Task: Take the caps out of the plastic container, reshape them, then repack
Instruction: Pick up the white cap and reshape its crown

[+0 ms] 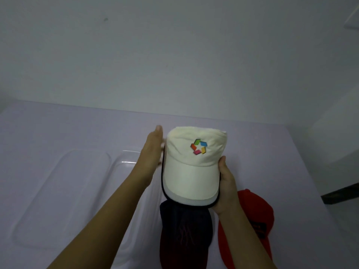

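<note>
Nearest me, at 6 o'clock: a dark cap [184,230] lies on the bench [58,129], its crown partly under the raised cap's brim. Just beside it, at 5 o'clock, is a red cap [260,208], partly crossed by the right forearm. I cannot tell whether the two touch.

Centre of view: I see a cream cap [194,171] held up above the bench, brim towards me, front panel facing up. The multicoloured logo [198,146] is plainly visible. The brim rim shows a paler band and a dark edging.

Right hand [226,183]: at the cap's 3 o'clock side, it grips the brim edge, thumb on top and fingers curled beneath.

Left hand [153,150]: at the cap's 9 o'clock side. It is flat, fingers straight and together, laid along the crown. It is slightly blurred, so I cannot be certain of contact.

At 8 o'clock a clear plastic container [58,191] sits on the bench, well apart from the caps. A second clear piece [126,158] lies just beside it, partly hidden by the left forearm. I cannot tell which is the lid.

At 12 o'clock a plain pale wall [174,55] stands behind the bench.
</note>
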